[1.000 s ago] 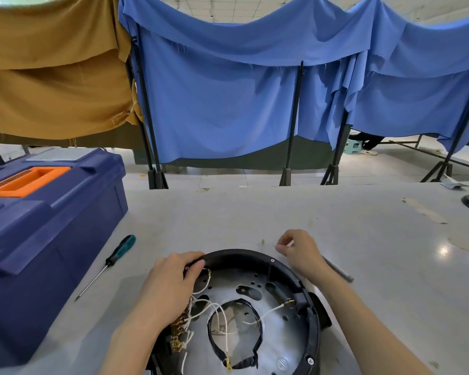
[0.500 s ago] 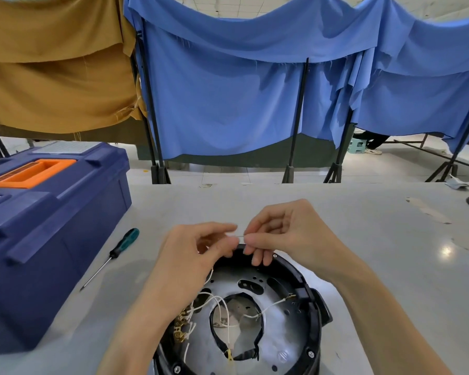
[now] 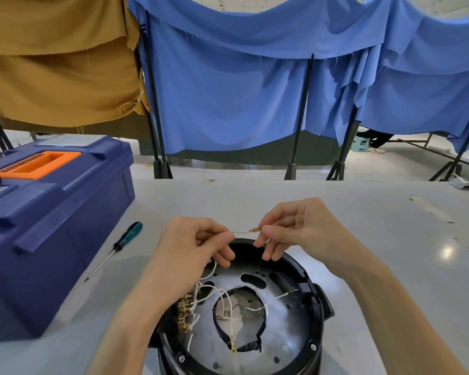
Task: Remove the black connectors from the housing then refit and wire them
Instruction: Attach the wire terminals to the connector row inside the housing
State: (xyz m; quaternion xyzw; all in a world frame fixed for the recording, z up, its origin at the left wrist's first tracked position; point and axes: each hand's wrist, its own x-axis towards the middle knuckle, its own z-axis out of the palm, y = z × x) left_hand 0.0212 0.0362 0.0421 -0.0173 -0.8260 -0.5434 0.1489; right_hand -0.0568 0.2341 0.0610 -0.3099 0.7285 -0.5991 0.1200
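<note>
Hidden / unclear:
- Housing, round with a black rim, stands on the table at the near edge of view. Its lower part is cut off by the frame, and its left rim is covered by the left forearm.
- The black connectors cannot be told apart from the black rim and inner parts.
- A black lug sticks out from the housing's right side. What it is cannot be told.
- Toolbox, blue with an orange handle, has its lid closed, so the contents are not visible. Its left side runs out of frame.

Containers and contents:
- The housing is open towards the camera, with a grey metal plate inside that has a ragged central opening.
- White wires loop across the plate and into the opening.
- A row of brass tabs sits at the left inner wall, partly behind the left wrist.

Hands:
- Both hands are raised just above the far rim of the housing.
- The left hand pinches a thin wire between thumb and forefinger, with the other fingers curled under.
- The right hand pinches the brass terminal at that wire's end, its fingers bent.
- The wire is stretched short and roughly level between the two hands.

Elsewhere:
- Screwdriver, with a green handle, lies on the table between toolbox and housing, touching neither.
- Blue cloth and tan cloth hang on black stands behind the table.
</note>
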